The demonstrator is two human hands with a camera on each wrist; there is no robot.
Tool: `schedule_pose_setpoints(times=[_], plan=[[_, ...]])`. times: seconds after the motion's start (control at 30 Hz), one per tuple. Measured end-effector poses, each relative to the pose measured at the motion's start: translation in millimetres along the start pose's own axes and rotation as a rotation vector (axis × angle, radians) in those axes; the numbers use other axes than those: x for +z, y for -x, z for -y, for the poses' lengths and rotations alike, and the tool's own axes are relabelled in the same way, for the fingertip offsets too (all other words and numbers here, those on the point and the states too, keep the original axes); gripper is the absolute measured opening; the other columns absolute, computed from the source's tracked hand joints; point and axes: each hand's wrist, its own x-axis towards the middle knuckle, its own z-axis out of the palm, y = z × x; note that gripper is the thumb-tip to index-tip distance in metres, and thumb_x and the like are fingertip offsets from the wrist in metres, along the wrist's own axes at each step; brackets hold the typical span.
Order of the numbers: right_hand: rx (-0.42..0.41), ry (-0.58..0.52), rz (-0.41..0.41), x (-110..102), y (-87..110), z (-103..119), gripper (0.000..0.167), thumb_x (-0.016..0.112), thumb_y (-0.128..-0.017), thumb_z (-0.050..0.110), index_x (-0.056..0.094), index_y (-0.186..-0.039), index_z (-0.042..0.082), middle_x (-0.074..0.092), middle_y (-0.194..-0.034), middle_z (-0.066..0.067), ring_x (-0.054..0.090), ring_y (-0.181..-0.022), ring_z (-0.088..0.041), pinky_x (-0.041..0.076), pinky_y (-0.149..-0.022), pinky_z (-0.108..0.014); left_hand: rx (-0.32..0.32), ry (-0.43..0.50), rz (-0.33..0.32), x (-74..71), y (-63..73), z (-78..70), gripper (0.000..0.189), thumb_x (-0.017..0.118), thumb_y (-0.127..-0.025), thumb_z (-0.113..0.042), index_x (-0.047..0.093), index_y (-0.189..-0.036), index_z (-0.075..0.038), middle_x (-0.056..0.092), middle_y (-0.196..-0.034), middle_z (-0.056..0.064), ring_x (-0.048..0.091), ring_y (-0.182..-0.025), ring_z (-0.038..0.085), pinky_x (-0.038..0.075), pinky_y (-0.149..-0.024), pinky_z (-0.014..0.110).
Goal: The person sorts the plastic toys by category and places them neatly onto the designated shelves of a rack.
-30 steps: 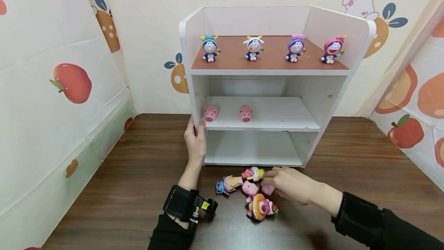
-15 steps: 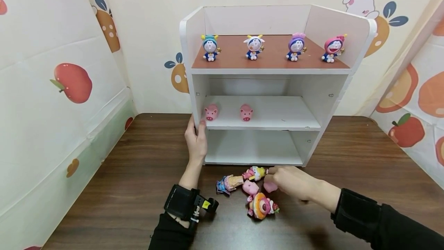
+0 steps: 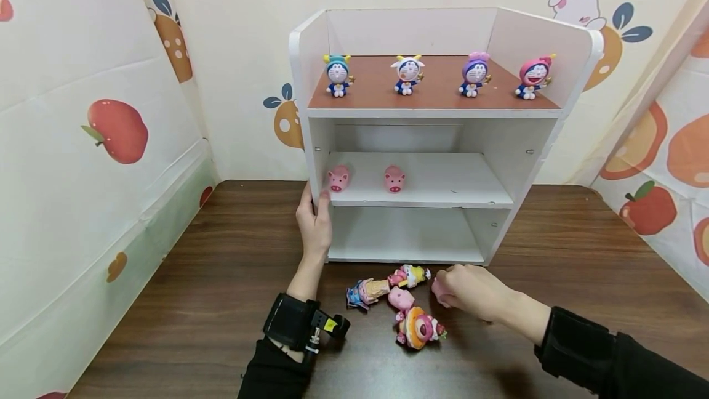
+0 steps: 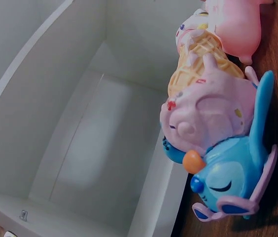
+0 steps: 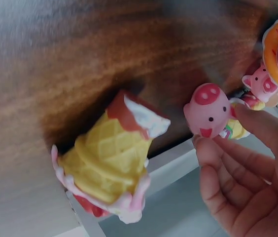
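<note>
My right hand [image 3: 479, 291] pinches a pink pig figurine [image 5: 207, 111] between thumb and fingertips, low over the table right of a small pile of toys. In the right wrist view the pig's red snout and ears show. My left hand [image 3: 314, 226] grips the left side panel of a white shelf unit [image 3: 432, 114], thumb at its front edge. The pile holds a Stitch-like blue figure on a cone [image 3: 368, 292], a yellow-and-pink figure [image 3: 410, 276], another pink pig [image 3: 401, 299] and a pink bear figure with an orange ring [image 3: 418, 328].
Two pig figurines [image 3: 394, 179] stand on the middle shelf, left and centre. Several hooded cat figurines [image 3: 407, 76] line the brown top shelf. A waffle-cone figure [image 5: 112, 158] lies near the shelf base in the right wrist view. Fruit-printed sheets [image 3: 100, 202] hang around the table.
My right hand has shifted slightly right, drawing the pink pig away from the pile. My left hand keeps its hold on the shelf unit.
</note>
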Motion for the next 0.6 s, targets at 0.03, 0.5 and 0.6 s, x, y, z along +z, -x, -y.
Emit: schedule_pose_setpoints(times=[0.03,0.5,0.6], plan=[[0.005,-0.006,-0.003,0.6,0.3,0.5,0.033,0.067,-0.077,0.005,0.045,-0.06,0.022,0.036,-0.059,0.016,0.034,-0.055,0.001,0.032,-0.05,-0.019,0.003,-0.004,0.0,0.2,-0.1,0.4,0.041,0.047,-0.092,-0.001,0.048,-0.131,0.009,0.052,-0.132,0.025,0.049,-0.122,0.034,0.036,-0.103,0.051],[0.233,0.04,-0.041,-0.3,5.2,10.2,0.019,0.079,-0.072,0.018,0.061,-0.075,0.012,0.052,-0.068,0.007,0.048,-0.059,-0.006,0.042,-0.05,-0.028,0.013,-0.009,0.005,0.1,0.5,1.3,0.042,0.047,-0.091,-0.001,0.047,-0.132,0.008,0.052,-0.133,0.025,0.048,-0.124,0.033,0.036,-0.103,0.051],[0.205,0.026,-0.046,1.0,7.5,10.2,0.028,0.082,-0.069,0.017,0.067,-0.091,0.01,0.054,-0.077,0.004,0.051,-0.064,-0.007,0.044,-0.053,-0.028,0.02,0.0,0.005,-0.2,0.4,1.6,0.042,0.046,-0.091,-0.001,0.047,-0.132,0.009,0.053,-0.131,0.025,0.049,-0.122,0.033,0.037,-0.101,0.051]])
